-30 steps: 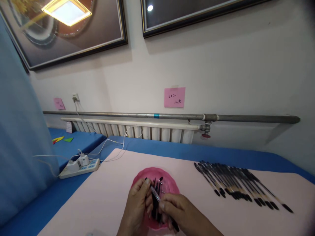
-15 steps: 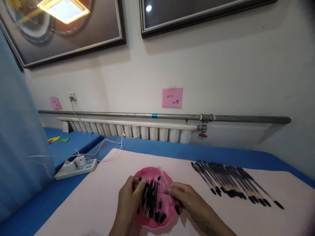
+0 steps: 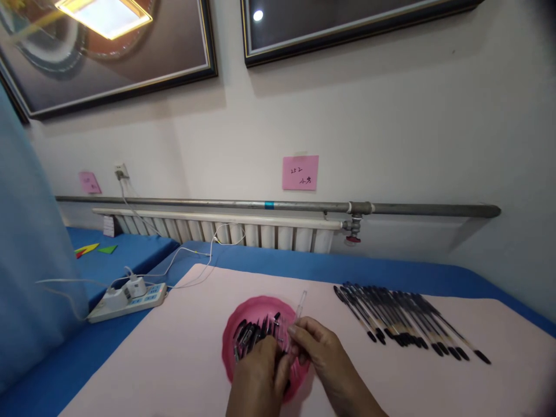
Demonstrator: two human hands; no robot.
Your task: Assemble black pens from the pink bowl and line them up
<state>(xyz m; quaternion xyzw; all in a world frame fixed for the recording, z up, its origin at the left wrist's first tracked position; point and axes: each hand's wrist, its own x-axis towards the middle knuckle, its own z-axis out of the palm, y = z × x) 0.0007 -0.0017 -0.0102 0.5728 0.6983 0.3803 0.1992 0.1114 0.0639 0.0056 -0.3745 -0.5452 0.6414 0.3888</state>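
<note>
A pink dish holding several black pen parts sits on a pale pink mat in front of me. My right hand pinches a clear pen barrel that points up and away over the dish's right edge. My left hand lies over the near part of the dish, its fingers curled among the black parts and close against the right hand; what it grips is hidden. A row of several assembled black pens lies on the mat to the right.
A white power strip with plugs and white cables lies on the blue table cover at the left. A radiator and a grey pipe run along the wall behind. A blue curtain hangs at the far left.
My right hand has lifted the clear barrel out over the dish's right side. My left hand has slid from the dish's left edge toward the right hand. The view has shifted slightly.
</note>
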